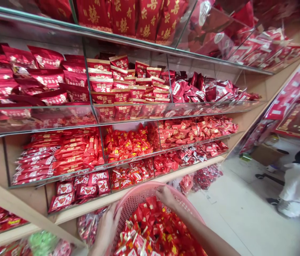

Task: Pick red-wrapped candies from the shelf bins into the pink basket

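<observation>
A round pink plastic basket (189, 205) with a perforated wall is in front of me at the lower middle. Red-wrapped candies (163, 227) fill it, some with yellow print and some with white. At the basket's left rim, my left hand (107, 225) grips the edge. My right hand (165, 196) is inside the basket, close to the far wall and just above the candies. Its fingers are curled inward, and whatever they may hold is hidden.
Glass-fronted shelves stretch across the view, with compartments of red wrapped sweets (128, 142) and gold-edged packets (136, 92). A wooden shelf edge (88, 208) runs just behind the basket. Bagged sweets (208, 176) lie beneath. At right are pale floor tiles (227, 206) and a white bag-like bundle (297, 188).
</observation>
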Action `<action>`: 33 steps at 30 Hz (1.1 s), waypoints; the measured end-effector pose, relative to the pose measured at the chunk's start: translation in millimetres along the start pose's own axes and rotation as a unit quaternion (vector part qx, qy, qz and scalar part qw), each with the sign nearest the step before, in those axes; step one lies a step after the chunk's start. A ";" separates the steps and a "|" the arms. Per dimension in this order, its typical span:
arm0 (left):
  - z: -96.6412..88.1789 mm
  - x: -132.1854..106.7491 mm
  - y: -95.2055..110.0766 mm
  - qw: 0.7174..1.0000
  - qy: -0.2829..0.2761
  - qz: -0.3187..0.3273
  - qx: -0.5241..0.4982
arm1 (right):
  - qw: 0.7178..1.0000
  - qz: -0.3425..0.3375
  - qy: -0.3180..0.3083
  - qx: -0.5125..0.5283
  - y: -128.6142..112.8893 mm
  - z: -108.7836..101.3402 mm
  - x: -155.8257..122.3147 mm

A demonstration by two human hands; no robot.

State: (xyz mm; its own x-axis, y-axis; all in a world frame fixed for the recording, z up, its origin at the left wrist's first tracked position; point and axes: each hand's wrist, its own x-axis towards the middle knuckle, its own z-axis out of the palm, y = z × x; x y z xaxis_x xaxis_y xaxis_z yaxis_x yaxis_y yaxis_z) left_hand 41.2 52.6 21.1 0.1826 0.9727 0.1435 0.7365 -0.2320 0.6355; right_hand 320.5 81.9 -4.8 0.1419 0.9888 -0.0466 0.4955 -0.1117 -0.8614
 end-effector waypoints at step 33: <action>1.2 1.3 -0.7 1.000 0.006 -0.002 -0.021 | 0.952 -0.098 0.239 -0.167 -10.1 -28.1 47.2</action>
State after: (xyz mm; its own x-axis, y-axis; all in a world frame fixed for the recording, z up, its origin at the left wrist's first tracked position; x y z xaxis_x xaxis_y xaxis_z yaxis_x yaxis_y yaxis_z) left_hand 41.8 54.0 19.9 0.1706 0.9739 0.1499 0.7086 -0.2269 0.6681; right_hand 346.2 126.9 15.9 0.3523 0.8447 0.4029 0.7859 -0.0332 -0.6174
